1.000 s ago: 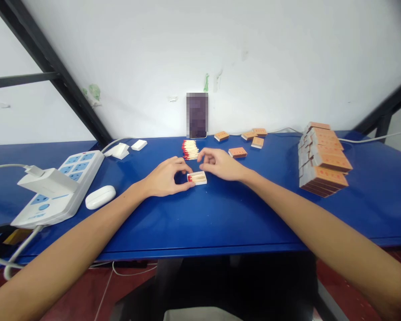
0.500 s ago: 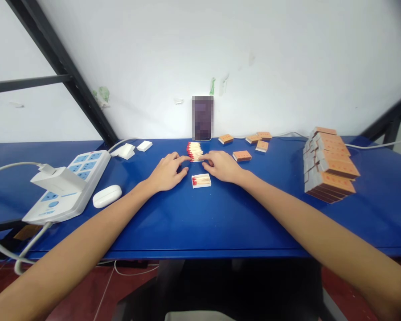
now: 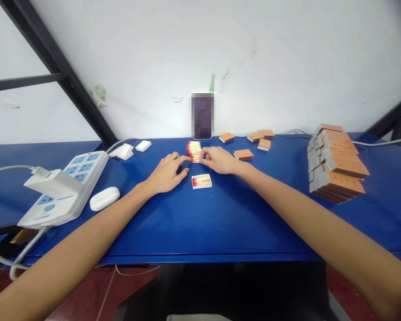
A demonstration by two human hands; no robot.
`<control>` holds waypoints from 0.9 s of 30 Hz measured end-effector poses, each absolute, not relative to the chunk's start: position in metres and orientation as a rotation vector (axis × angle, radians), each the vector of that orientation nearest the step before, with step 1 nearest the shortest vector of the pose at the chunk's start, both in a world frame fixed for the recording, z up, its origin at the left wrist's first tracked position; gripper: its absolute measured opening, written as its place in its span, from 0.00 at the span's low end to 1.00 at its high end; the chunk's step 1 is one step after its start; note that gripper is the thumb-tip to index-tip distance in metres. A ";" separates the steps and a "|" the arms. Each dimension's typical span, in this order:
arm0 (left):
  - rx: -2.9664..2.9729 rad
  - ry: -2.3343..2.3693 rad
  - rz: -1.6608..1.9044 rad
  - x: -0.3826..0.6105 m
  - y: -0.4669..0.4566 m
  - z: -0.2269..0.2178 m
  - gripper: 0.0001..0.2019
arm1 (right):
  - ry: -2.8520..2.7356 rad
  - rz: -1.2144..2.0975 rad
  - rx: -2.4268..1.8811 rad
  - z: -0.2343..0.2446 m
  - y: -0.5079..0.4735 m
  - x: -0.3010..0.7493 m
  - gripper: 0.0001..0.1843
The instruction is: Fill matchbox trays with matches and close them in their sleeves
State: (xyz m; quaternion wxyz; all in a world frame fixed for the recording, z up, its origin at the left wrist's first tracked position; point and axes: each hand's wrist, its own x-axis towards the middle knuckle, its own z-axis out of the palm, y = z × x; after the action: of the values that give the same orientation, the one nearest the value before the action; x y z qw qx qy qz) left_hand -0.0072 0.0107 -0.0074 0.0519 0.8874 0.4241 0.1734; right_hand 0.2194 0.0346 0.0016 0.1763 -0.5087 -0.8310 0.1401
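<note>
A pile of red-tipped matches [image 3: 194,150] lies on the blue table [image 3: 200,223] near the wall. My right hand [image 3: 220,160] reaches the pile from the right, its fingers closed on the match ends. My left hand [image 3: 167,171] lies flat on the table left of the pile, fingers stretched out and the index tip touching the pile's near edge. A small white open matchbox tray [image 3: 201,181], partly filled with matches, sits just in front of both hands, touched by neither.
On the left are a white power strip [image 3: 76,178] with a plugged-in charger [image 3: 51,182], a white earbud case [image 3: 104,198] and small white boxes [image 3: 143,145]. A phone [image 3: 202,116] leans on the wall. Loose orange matchboxes [image 3: 243,154] and a matchbox stack [image 3: 337,165] sit on the right.
My left hand let go of the tray and slid forward to the match pile. My right hand also moved forward and closed on the pile. The tray now lies alone.
</note>
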 end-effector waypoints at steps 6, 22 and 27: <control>2.558 1.192 0.652 -0.007 0.014 -0.004 0.20 | -2.393 0.338 -1.471 -0.001 0.029 0.220 0.09; 2.483 0.896 0.738 -0.019 0.015 0.003 0.14 | -2.407 0.395 -1.323 0.003 0.013 0.225 0.08; 2.615 1.004 0.773 -0.016 0.017 -0.001 0.14 | -2.372 0.395 -1.293 0.001 0.013 0.228 0.07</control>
State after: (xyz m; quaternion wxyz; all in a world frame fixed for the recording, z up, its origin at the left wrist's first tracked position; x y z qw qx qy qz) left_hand -0.0163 0.0165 -0.0008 0.1176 0.8936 0.3432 0.2642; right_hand 0.2279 0.0133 0.0013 0.2041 -0.4634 -0.8506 0.1418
